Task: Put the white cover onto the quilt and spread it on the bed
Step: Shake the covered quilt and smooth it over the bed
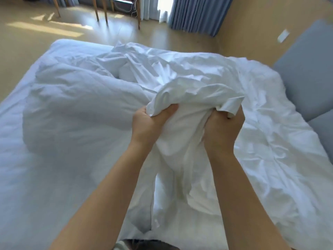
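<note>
A crumpled white cover [194,83] lies across the middle and right of the bed [27,177]. A bunched part of it rises between my hands near the centre. My left hand [146,123] grips the bunch from the left, thumb pressed into the cloth. From the right, my right hand [223,129] grips the same bunch, and a folded hem sticks out above its fingers. A puffy white quilt [75,105] lies heaped on the left half of the bed, partly under the cover. Cloth hangs down between my forearms.
A grey padded headboard [306,73] stands at the right edge of the bed. Blue curtains [196,13] hang by a bright window at the back. Wooden chair legs [100,9] stand on the beige floor beyond the far side of the bed.
</note>
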The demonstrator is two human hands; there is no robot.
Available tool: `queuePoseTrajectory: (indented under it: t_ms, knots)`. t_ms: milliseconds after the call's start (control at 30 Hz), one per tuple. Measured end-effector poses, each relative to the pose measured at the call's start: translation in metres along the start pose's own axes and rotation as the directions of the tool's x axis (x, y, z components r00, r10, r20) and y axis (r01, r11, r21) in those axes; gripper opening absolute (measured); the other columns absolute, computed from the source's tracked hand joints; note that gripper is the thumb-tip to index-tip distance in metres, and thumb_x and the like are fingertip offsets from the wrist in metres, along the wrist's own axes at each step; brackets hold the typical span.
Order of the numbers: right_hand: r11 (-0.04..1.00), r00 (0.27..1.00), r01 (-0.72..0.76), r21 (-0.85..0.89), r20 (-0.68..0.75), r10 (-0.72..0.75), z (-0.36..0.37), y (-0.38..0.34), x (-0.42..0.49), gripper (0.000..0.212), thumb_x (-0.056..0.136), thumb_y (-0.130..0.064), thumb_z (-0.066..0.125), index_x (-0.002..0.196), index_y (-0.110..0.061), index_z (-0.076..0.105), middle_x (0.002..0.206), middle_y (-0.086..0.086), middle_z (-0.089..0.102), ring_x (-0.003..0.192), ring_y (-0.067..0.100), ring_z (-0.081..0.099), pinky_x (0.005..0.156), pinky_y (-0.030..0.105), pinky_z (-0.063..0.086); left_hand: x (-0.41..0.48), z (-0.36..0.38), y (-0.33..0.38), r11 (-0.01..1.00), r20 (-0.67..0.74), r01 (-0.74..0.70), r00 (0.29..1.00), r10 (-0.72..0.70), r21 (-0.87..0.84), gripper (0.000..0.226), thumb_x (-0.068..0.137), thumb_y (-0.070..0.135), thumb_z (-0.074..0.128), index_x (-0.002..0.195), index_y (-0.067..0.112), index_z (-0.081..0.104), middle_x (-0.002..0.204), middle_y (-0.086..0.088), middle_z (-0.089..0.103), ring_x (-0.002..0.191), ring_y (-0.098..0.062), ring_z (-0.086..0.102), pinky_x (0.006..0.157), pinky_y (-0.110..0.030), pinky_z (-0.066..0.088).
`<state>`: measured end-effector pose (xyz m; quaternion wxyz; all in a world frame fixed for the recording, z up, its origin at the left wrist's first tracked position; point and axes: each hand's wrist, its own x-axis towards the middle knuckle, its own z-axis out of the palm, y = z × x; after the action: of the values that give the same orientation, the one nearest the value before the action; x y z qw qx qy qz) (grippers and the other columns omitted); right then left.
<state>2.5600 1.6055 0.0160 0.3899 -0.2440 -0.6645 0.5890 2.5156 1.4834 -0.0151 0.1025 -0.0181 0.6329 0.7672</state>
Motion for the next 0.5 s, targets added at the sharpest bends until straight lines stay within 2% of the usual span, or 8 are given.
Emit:
queuePoseTrajectory:
  t_ms: [67, 167, 233, 300, 333, 433, 500]
  knots:
    - [0.997, 0.990, -0.044, 0.061, -0.131, 0.052, -0.033, -0.020, 0.027, 0.032, 0.079, 0.005, 0.043, 0.066, -0.023, 0.050, 0.065, -0.012, 0.051, 0.061, 0.004, 0.047, 0.061, 0.021, 0.041, 0.004, 0.030, 0.018, 1.000, 0.038, 0.004, 0.999, -0.006, 0.030, 0.018, 0.070, 0.028, 0.083, 0.077, 0.021, 0.068, 0.070, 0.011, 0.068, 0.067, -0.007, 0.064, 0.062, -0.021, 0.052]
    - [0.980, 0.933, -0.125, 0.155, -0.317, 0.169, -0.091, -0.043, 0.068, 0.032, 0.078, 0.008, 0.040, 0.066, -0.019, 0.053, 0.066, -0.006, 0.054, 0.061, 0.011, 0.049, 0.057, 0.024, 0.041, 0.008, 0.072, 0.032, 0.996, 0.089, 0.026, 0.996, -0.033, 0.080, 0.016, 0.073, 0.030, 0.079, 0.075, 0.024, 0.065, 0.070, 0.009, 0.063, 0.063, -0.008, 0.058, 0.052, -0.019, 0.044]
    - [0.959, 0.885, -0.158, 0.237, -0.397, 0.244, -0.133, -0.050, 0.087, 0.033, 0.081, 0.007, 0.037, 0.069, -0.018, 0.054, 0.068, -0.005, 0.053, 0.060, 0.012, 0.049, 0.056, 0.023, 0.041, 0.007, 0.107, 0.035, 0.991, 0.175, 0.026, 0.983, -0.049, 0.135, 0.016, 0.073, 0.030, 0.080, 0.075, 0.025, 0.065, 0.073, 0.007, 0.064, 0.068, -0.011, 0.059, 0.057, -0.023, 0.046]
    - [0.945, 0.859, -0.181, 0.273, -0.425, 0.287, -0.164, -0.049, 0.097, 0.032, 0.084, 0.003, 0.036, 0.069, -0.019, 0.054, 0.068, -0.005, 0.052, 0.058, 0.011, 0.048, 0.056, 0.022, 0.041, 0.002, 0.141, 0.031, 0.988, 0.228, 0.051, 0.970, -0.084, 0.146, 0.017, 0.074, 0.034, 0.079, 0.078, 0.026, 0.064, 0.080, 0.006, 0.066, 0.073, -0.013, 0.061, 0.063, -0.028, 0.048]
    - [0.953, 0.862, -0.190, 0.235, -0.425, 0.276, -0.175, -0.047, 0.101, 0.031, 0.083, 0.004, 0.036, 0.066, -0.018, 0.050, 0.065, -0.004, 0.048, 0.054, 0.009, 0.045, 0.053, 0.020, 0.038, -0.001, 0.157, 0.026, 0.987, 0.239, 0.068, 0.966, -0.102, 0.147, 0.018, 0.074, 0.038, 0.078, 0.079, 0.027, 0.064, 0.081, 0.006, 0.066, 0.074, -0.013, 0.061, 0.064, -0.029, 0.048]
    - [0.977, 0.902, -0.202, 0.065, -0.377, 0.212, -0.187, -0.033, 0.104, 0.025, 0.078, 0.011, 0.035, 0.069, -0.011, 0.043, 0.059, 0.001, 0.034, 0.042, 0.007, 0.030, 0.043, 0.017, 0.025, -0.005, 0.184, -0.001, 0.962, 0.260, 0.140, 0.945, -0.201, 0.235, 0.033, 0.065, 0.056, 0.071, 0.079, 0.028, 0.061, 0.082, 0.004, 0.065, 0.075, -0.016, 0.061, 0.066, -0.031, 0.049]
    - [0.974, 0.926, -0.228, 0.016, -0.306, 0.222, -0.182, -0.017, 0.101, 0.025, 0.078, 0.012, 0.034, 0.071, -0.009, 0.044, 0.059, 0.002, 0.038, 0.044, 0.009, 0.035, 0.044, 0.018, 0.028, -0.006, 0.183, -0.024, 0.926, 0.253, 0.215, 0.920, -0.298, 0.309, 0.049, 0.060, 0.062, 0.057, 0.089, 0.023, 0.063, 0.090, -0.005, 0.067, 0.077, -0.023, 0.061, 0.066, -0.032, 0.048]
